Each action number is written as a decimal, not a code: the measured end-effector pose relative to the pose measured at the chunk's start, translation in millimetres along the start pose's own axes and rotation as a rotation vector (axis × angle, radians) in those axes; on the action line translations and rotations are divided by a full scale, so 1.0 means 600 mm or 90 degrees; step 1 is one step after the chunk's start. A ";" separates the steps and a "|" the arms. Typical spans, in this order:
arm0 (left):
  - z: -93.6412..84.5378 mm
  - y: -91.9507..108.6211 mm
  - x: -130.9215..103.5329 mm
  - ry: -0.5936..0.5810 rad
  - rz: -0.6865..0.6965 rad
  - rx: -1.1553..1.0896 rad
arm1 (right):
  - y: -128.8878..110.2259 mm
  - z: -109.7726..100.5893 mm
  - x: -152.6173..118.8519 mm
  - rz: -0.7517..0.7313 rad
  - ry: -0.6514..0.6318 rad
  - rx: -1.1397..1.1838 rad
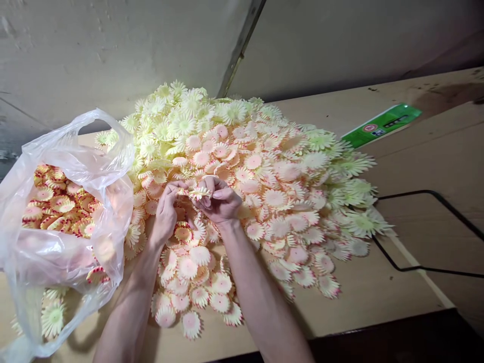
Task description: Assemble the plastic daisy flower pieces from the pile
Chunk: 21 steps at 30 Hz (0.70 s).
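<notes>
A small stack of pale petal discs with red-tipped edges [194,193] is held between both hands, above a large pile of similar discs. My left hand [167,209] pinches its left end between thumb and fingers. On the right end, my right hand [222,200] has its fingers closed around the discs. Under and around the hands spread loose pink-centred petal discs [275,198], with pale green ones [183,123] behind them and at the right side of the pile.
An open clear plastic bag [56,252] of red-edged discs stands at the left. A green printed packet [381,126] lies at the back right. A black wire frame [431,191] is at the right, and a grey wall [132,45] rises behind the table [363,297].
</notes>
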<state>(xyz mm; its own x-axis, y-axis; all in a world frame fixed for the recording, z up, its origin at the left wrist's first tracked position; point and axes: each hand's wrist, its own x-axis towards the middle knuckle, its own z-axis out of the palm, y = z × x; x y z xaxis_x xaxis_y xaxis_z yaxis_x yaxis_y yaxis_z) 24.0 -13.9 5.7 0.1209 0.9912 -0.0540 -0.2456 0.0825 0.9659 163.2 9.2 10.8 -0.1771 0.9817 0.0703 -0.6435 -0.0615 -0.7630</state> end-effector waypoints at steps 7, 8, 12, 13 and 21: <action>-0.033 -0.003 0.019 0.124 0.135 0.123 | 0.019 -0.019 0.003 -0.004 -0.018 -0.183; -0.033 -0.004 0.019 0.118 0.160 0.140 | 0.022 -0.021 0.003 -0.005 -0.034 -0.203; -0.029 -0.004 0.017 0.086 0.240 0.196 | 0.022 -0.016 0.001 -0.014 -0.074 -0.263; -0.028 -0.005 0.017 0.080 0.253 0.204 | 0.020 -0.012 0.001 -0.018 -0.074 -0.276; -0.028 -0.011 0.019 0.049 0.286 0.215 | 0.015 -0.002 0.004 0.011 -0.015 -0.295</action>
<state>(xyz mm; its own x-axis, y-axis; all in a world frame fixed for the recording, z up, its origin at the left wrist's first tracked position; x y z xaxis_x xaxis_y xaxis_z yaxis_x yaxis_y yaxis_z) 10.7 -1.5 -5.5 0.0012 0.9270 0.3750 0.0659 -0.3742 0.9250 157.9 11.0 3.4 -0.2059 0.9764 0.0652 -0.2408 0.0141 -0.9705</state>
